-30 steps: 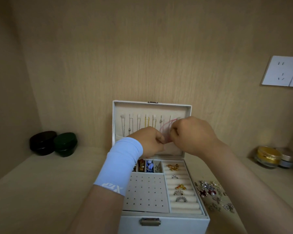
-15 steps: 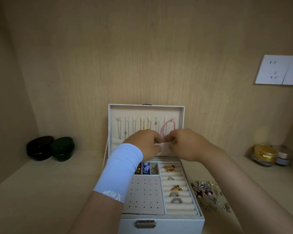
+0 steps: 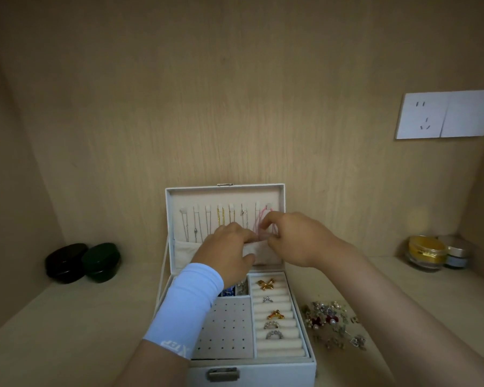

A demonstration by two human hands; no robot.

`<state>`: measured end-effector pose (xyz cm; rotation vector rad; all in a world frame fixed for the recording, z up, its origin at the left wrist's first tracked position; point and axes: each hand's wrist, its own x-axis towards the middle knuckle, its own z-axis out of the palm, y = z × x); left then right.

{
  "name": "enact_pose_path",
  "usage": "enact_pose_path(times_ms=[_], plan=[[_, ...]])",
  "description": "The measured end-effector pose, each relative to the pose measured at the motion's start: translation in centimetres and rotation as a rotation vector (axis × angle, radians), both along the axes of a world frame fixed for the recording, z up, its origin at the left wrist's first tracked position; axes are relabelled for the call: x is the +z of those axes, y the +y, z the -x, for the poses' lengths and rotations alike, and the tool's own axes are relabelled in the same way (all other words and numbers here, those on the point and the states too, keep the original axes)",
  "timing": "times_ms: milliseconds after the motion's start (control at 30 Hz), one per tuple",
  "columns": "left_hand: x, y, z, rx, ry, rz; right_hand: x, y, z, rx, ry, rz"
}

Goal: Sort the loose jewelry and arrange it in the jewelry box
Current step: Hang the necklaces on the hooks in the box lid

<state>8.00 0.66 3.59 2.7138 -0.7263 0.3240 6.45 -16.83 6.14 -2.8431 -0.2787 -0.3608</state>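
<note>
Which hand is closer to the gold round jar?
The right hand. It pinches the pink cord at the white box lid, the gold round jar off to its right. The left hand, gripping the lid's cloth pocket, sits farther left.

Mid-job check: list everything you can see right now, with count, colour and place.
jewelry box: one, white, open, centre
chain necklaces: several, silver and gold, hanging in the lid
pink cord: one, pink, on the lid's rightmost hook
lid pocket: one, beige, bottom of lid
rings: five, gold and silver, in the right-hand ring rolls
earring board: one, pale grey, front left of box
loose jewelry: one pile, silver, red, pearl, right of box
round cases: two, black and dark green, far left
jars: two, gold and silver-blue, far right
wall socket: one, white, upper right
sleeve: one, light blue, left forearm
left hand: grips the lid pocket
right hand: pinches the pink cord
</note>
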Motion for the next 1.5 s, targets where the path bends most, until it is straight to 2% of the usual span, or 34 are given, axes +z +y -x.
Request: enact_pose_path(times_ms=[100,233,400,500,633,767,867,1067,1167,1267,1400,1500], plan=[[-0.2,0.6,0.6,-0.023,0.048,0.078,-0.4,-0.1,0.4,-0.018,-0.045,0.019],[-0.4,1.8,2.0,-0.012,0.076,0.102,-1.4,0.4,1.2,-0.020,0.103,0.049],[-1.1,5.1,4.2,0.054,0.046,0.081,-1.7,0.8,3.4,0.005,-0.028,-0.039],[-1.5,6.7,5.9,0.073,0.101,0.057,-2.7,2.0,5.4,0.085,0.120,-0.106],[-2.3,6.8,7.5,0.072,0.211,-0.037,-4.0,3.2,7.5,0.141,0.324,-0.066],[-3.4,5.9,8.2,0.107,0.329,-0.161,-5.3,2.6,8.5,0.155,0.415,-0.055],[-4.1,5.7,8.4,0.132,0.324,-0.234,-6.4,2.3,8.8,0.175,0.391,-0.100],[-4.7,6.0,8.7,0.134,0.317,-0.167,-6.6,2.1,8.8,0.187,0.372,-0.110],[-4.4,6.1,8.9,0.132,0.340,-0.110,-6.0,1.6,8.9,0.208,0.383,-0.235],[-3.6,5.5,8.9,0.135,0.315,-0.079,-4.8,-0.1,9.0,0.204,0.316,-0.357],[-1.1,2.0,8.7,0.055,0.102,0.009,-3.8,-4.5,8.0,0.068,0.138,-0.304],[0.3,-2.3,8.1,-0.064,0.089,0.100,-3.6,-8.7,7.0,-0.071,0.115,-0.230]])
